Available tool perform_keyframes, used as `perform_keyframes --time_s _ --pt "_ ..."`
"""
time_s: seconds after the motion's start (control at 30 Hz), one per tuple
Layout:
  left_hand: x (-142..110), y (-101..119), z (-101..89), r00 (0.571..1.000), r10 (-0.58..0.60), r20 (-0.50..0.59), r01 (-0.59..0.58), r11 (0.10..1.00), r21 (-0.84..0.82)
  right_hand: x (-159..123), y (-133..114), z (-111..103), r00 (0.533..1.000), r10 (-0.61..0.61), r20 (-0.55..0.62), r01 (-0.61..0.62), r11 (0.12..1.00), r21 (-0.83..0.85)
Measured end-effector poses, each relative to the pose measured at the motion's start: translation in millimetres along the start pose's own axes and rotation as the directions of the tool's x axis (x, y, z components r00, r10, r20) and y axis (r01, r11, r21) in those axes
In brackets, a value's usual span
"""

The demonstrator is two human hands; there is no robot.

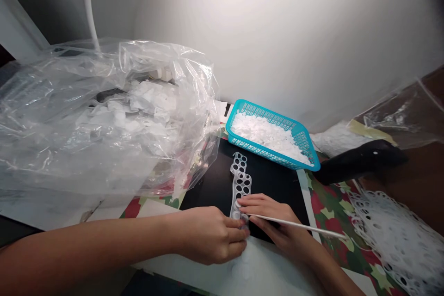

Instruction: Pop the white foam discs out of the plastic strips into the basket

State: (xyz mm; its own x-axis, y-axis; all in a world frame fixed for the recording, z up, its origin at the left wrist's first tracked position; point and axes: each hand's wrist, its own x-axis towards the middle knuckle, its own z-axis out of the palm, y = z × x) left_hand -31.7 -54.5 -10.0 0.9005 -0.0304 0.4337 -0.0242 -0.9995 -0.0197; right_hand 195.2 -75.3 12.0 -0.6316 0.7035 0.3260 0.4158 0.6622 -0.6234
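Observation:
My left hand [211,236] comes in from the left, its fingertips pinching the lower end of a white perforated plastic strip [240,185]. The strip lies on a black board [215,189], and several of its round holes are open to the black beneath. My right hand [274,217] rests beside the strip and holds a thin white stick [298,224], whose tip reaches toward the strip's lower end. A small white round piece [237,204] sits on the strip by my right fingers.
A turquoise plastic basket [267,143] full of small white pieces stands beyond the strip. A clear plastic bag [104,120] of white pieces fills the left. At right lie a black object [360,162], patterned green-and-red paper [333,222] and a perforated white sheet [395,240].

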Motion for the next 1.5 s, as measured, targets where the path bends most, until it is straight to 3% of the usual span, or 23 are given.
perform_keyframes --time_s 0.2,0.47,0.57,0.7,0.83,0.97,1.1,1.23,1.5 --pt "1 1 -0.8 1.000 -0.004 -0.009 0.004 1.000 -0.004 2 -1 1 0.999 -0.036 -0.031 0.034 0.998 -0.052" --pt "2 1 -3.4 1.000 -0.010 0.023 0.010 1.000 0.003 -9 8 7 0.991 -0.121 0.059 0.132 0.952 -0.276" --pt "2 1 -2.6 0.999 -0.004 0.040 0.004 1.000 -0.001 -8 6 11 0.989 -0.145 0.037 0.149 0.932 -0.331" --pt "1 0 -1.1 0.999 0.002 0.042 -0.001 1.000 -0.011 -4 2 17 0.980 -0.139 -0.144 0.091 0.949 -0.302" --pt "0 -1 -0.4 0.999 -0.008 0.033 0.008 1.000 -0.016 -1 -2 19 0.973 -0.007 -0.230 -0.051 0.968 -0.246" --pt "0 -1 -0.3 1.000 -0.007 0.027 0.008 1.000 -0.018 -1 -2 15 0.980 0.045 -0.195 -0.071 0.989 -0.127" --pt "0 -1 -0.6 1.000 -0.001 0.029 0.001 1.000 -0.023 -1 2 10 0.997 -0.019 -0.081 0.010 0.994 -0.112" --pt "1 -2 -0.9 0.999 -0.002 0.032 0.003 1.000 -0.022 -2 4 13 0.989 -0.065 -0.136 0.038 0.980 -0.196" --pt "0 -1 0.6 1.000 -0.009 0.020 0.009 1.000 -0.015 -1 -2 16 0.968 0.091 -0.235 -0.125 0.983 -0.134"
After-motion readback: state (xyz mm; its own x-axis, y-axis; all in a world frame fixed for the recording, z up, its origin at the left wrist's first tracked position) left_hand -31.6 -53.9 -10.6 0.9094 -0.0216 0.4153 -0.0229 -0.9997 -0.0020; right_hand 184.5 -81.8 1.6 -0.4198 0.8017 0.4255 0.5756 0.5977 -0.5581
